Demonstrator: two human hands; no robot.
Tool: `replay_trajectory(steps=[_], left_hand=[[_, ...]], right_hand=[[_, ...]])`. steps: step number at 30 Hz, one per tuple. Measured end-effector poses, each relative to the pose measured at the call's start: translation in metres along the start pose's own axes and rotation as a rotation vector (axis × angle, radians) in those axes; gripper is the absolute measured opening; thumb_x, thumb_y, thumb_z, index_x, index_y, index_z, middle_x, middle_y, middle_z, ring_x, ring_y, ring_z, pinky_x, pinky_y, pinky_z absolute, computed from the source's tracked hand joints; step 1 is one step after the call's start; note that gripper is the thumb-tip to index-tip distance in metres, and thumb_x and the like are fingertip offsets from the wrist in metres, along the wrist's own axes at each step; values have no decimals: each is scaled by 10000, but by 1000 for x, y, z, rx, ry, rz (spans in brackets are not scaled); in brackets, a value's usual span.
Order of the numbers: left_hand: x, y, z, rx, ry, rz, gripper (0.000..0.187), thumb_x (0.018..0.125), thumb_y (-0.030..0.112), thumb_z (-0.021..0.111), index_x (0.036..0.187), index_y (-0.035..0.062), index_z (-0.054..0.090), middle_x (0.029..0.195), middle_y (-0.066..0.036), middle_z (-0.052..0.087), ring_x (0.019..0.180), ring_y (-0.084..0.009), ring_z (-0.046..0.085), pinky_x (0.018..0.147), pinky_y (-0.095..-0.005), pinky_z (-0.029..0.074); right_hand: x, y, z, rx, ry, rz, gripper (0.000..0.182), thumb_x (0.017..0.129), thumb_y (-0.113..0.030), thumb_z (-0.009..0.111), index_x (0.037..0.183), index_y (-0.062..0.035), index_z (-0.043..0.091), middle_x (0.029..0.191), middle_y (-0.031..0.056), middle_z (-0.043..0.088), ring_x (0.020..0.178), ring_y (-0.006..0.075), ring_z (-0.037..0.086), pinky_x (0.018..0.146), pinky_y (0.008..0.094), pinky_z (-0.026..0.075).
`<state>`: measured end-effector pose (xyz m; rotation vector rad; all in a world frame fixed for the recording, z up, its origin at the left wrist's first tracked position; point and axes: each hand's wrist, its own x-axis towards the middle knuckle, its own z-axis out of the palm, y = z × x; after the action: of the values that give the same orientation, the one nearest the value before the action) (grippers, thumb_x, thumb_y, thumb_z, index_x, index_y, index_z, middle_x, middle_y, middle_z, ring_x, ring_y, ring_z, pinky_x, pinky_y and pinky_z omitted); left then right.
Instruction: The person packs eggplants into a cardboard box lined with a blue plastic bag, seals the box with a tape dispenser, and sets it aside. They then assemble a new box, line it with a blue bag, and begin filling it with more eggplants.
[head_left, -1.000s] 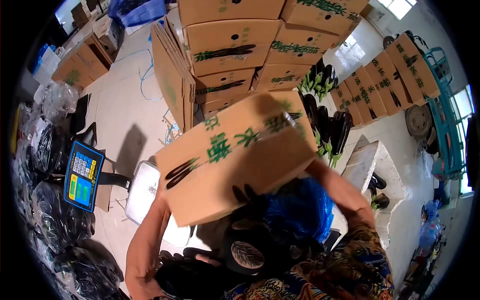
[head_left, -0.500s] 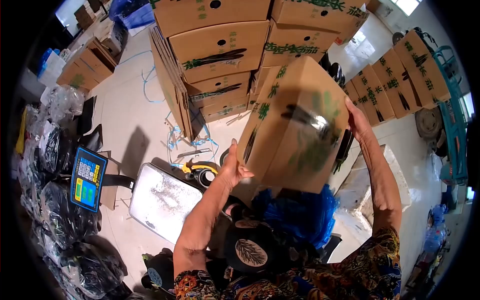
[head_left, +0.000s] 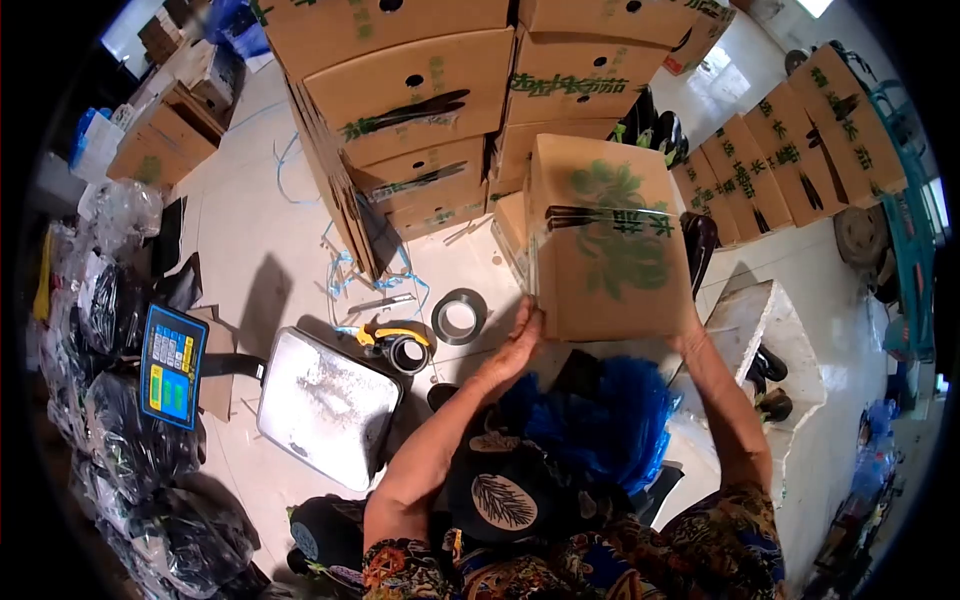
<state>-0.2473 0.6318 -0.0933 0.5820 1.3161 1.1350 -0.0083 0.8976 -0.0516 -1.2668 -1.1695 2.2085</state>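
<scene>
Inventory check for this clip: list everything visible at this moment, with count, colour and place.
held carton: one, brown with green print, centre, between both hands
stacked cartons: several, brown, behind the held carton
row of cartons: several, brown, upper right
scale platform: one, silver, on the floor, left of centre
scale display: one, blue keypad panel, left
tape roll: one, grey, on the floor beside the scale
tape dispenser: one, yellow and black, next to the tape roll
plastic bags: many, clear over dark contents, far left
blue bag: one, below the held carton
left hand: at the carton's lower left corner
right hand: at its lower right corner
</scene>
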Motion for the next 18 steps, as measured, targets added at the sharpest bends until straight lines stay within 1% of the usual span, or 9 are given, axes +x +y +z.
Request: replay_trajectory(steps=[1, 3, 5, 8, 9, 12, 13, 16, 18], left_hand=[[0, -11, 8, 162, 32, 125, 795, 995, 606, 293, 1559, 157, -43, 1571, -94, 219, 1353, -239, 370, 1093, -368, 355], [3, -6, 12, 432, -5, 77, 798, 1005, 559, 335, 1555, 145, -68, 1568, -98, 221, 1327, -231, 390, 1079, -342, 367], [22, -19, 12, 115, -84, 38, 813, 1014, 440, 426, 1548, 134, -106, 1554, -117, 242, 1283, -214, 425, 1048, -324, 395], [9, 44, 21, -58, -75, -109, 831, 1009, 369, 478, 1547, 142, -112, 1544, -119, 273, 1247, -195, 459, 1007, -328, 425], [14, 41, 23, -172, -64, -89, 830, 1009, 346, 497, 1550, 145, -100, 1508, -114, 335, 1192, -183, 496, 967, -329, 446], [18, 51, 18, -395, -28, 49, 855, 999, 333, 529, 1548, 126, -94, 1490, -98, 360, 1158, -175, 519, 963, -323, 446], [20, 55, 14, -388, -37, -14, 854, 990, 322, 552, 1553, 129, -61, 1499, -102, 350, 1217, -198, 505, 998, -358, 438], [15, 46, 7, -432, -88, 16, 846, 980, 313, 574, 1559, 149, -20, 1524, -99, 324, 1283, -221, 471, 1030, -400, 421], [6, 36, 5, -418, -96, -23, 844, 963, 291, 610, 1563, 160, 32, 1511, -97, 344, 1299, -229, 458, 1032, -393, 421]], right_hand=[[5, 0, 1, 0, 6, 5, 581, 957, -497, 530, 1368, -87, 502, 1334, 59, 562, 1143, 189, 567, 969, 324, 478], [16, -9, 6, 0, -2, 1, 581, 955, -503, 528, 1366, -93, 503, 1325, 57, 566, 1135, 190, 569, 961, 327, 480], [25, -20, 17, -15, -14, -22, 581, 954, -508, 527, 1365, -99, 505, 1317, 54, 570, 1127, 190, 571, 952, 330, 483], [36, -45, 39, -33, -51, -79, 580, 952, -516, 526, 1363, -107, 506, 1304, 50, 576, 1115, 191, 574, 940, 335, 486], [38, -49, 43, -37, -57, -95, 580, 951, -519, 525, 1362, -110, 507, 1299, 48, 578, 1111, 192, 575, 936, 336, 488], [46, -59, 43, -40, -49, -127, 579, 949, -527, 524, 1360, -119, 509, 1286, 44, 583, 1099, 193, 579, 924, 340, 492], [46, -56, 39, -31, -46, -128, 579, 948, -530, 523, 1359, -122, 509, 1282, 43, 585, 1095, 193, 580, 920, 342, 493], [48, -38, 20, 38, -137, -113, 579, 946, -538, 521, 1357, -131, 511, 1269, 39, 591, 1083, 194, 583, 908, 346, 497], [50, -23, -7, 84, -446, -33, 444, 957, -450, 540, 1263, -128, 549, 1111, 10, 613, 898, 139, 579, 706, 301, 484]])
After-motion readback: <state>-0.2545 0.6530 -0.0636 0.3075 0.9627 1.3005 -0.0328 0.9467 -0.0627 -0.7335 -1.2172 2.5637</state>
